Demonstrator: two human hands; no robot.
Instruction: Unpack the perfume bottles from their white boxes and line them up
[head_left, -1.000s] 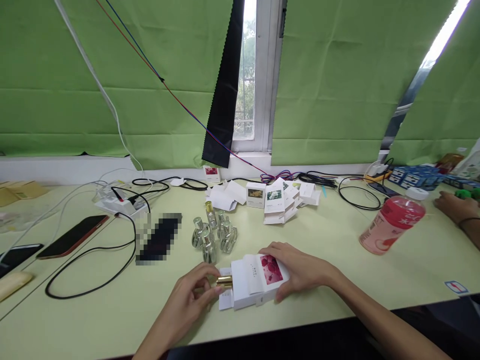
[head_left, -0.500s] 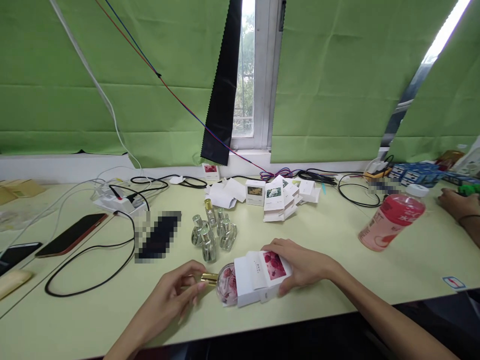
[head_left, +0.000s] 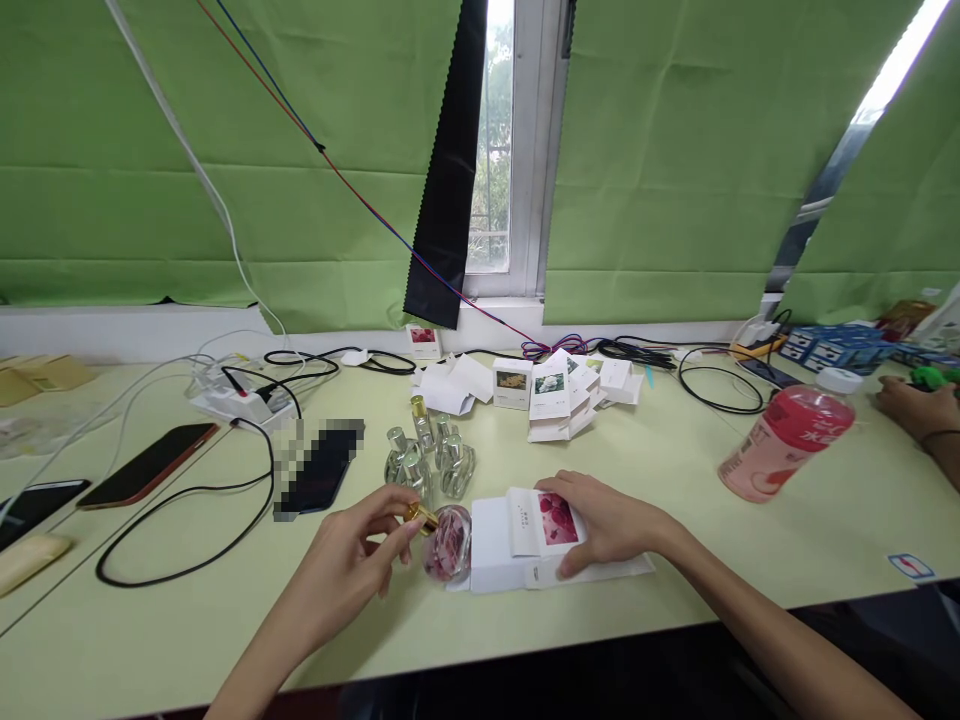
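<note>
My left hand [head_left: 360, 550] pinches the gold cap [head_left: 424, 517] of a round glass perfume bottle [head_left: 448, 548] with pink flower patterns. The bottle is at the left end of a white cardboard box [head_left: 499, 550], over a small white flap; whether its base is fully outside I cannot tell. On the box's right part, beside a printed picture of red roses, my right hand [head_left: 611, 522] presses and grips it, thumb in front. The box looks flattened on the table. Just behind the left hand stand several small clear bottles [head_left: 456, 470] with silver or gold caps.
Several small white boxes [head_left: 551, 395] and folded card lie at the back. A pink drink bottle [head_left: 787, 440] leans at right, near another person's hand [head_left: 911, 405]. Phones [head_left: 150, 465], a power strip [head_left: 240, 400] and looping cables occupy the left side.
The perfume bottle has come further left out of the box, and its capped end has tilted up and away. The box has flattened, with a white panel now showing at right.
</note>
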